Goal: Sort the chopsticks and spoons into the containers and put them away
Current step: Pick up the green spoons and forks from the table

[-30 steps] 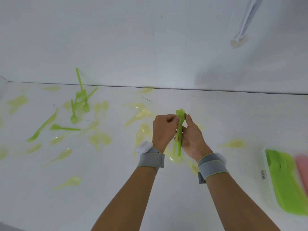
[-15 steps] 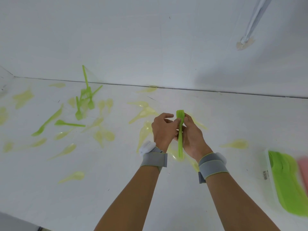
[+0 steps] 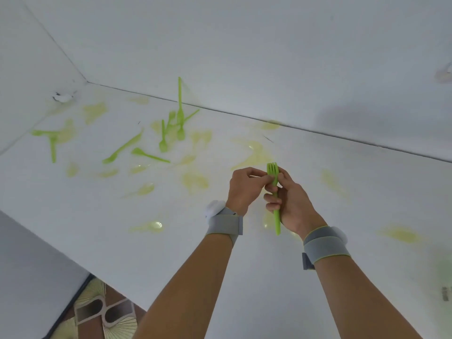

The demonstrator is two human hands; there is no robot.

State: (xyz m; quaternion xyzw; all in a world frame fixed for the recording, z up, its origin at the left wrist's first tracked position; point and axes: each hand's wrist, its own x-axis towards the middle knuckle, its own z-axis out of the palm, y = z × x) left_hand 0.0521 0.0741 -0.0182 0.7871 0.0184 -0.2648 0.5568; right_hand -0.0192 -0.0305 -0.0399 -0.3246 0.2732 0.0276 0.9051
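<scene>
A small bundle of green plastic forks point(image 3: 276, 192) stands upright between my two hands above the white table point(image 3: 171, 241). My right hand point(image 3: 291, 204) grips the handles with its fingers curled round them. My left hand point(image 3: 244, 187) pinches the bundle just below the tines. Several loose green utensils point(image 3: 149, 156) lie scattered on the table at the far left, with one green spoon point(image 3: 180, 104) leaning upright against the wall. Several pale, see-through yellowish utensils point(image 3: 146, 227) lie spread over the table.
The white wall point(image 3: 244, 57) closes the table at the back and the left. The table's near left edge drops to a patterned floor point(image 3: 105, 311). A small label point(image 3: 446, 293) shows at the right border.
The view has swung left, so the green container at the right has left the frame. Both hands stay on the fork bundle, which now stands straighter.
</scene>
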